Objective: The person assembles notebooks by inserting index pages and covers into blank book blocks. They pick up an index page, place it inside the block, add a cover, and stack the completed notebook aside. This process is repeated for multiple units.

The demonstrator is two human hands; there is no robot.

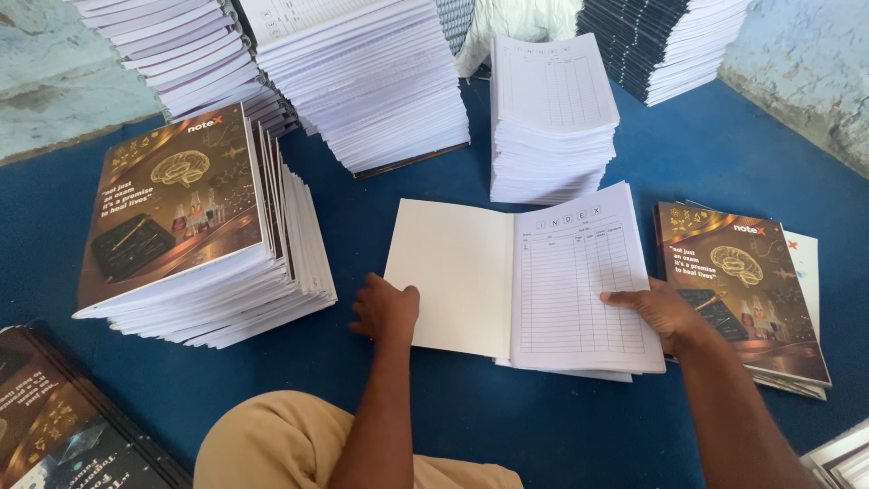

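Looking down past my knee [272, 444] in tan cloth, I see both my arms reaching forward over a blue floor covering [507, 426]. My left hand [385, 310] rests on the lower left edge of an open notebook [516, 276], fingers curled together and pressing the blank inside cover flat; they clamp on nothing. My right hand [665, 312] lies on the lower right corner of the ruled index page [575, 281], fingers spread apart and flat, thumb toward the page's edge. The notebook lies open directly in front of me, between both hands, its spine running away from me.

I judge the step in hand to be laying the index page squarely inside the cover. The next move, I think, calls for holding the page's edges flush with the cover so nothing slips while it folds shut.

Just right of my right hand sits a short pile of finished brown-covered notebooks [751, 281]. To the left stands a taller leaning stack of the same covers [190, 226]. Beyond the open notebook rises a stack of loose index sheets [552, 118], and farther back, tall piles of white page blocks [362, 81] and dark-edged ones [665, 41].
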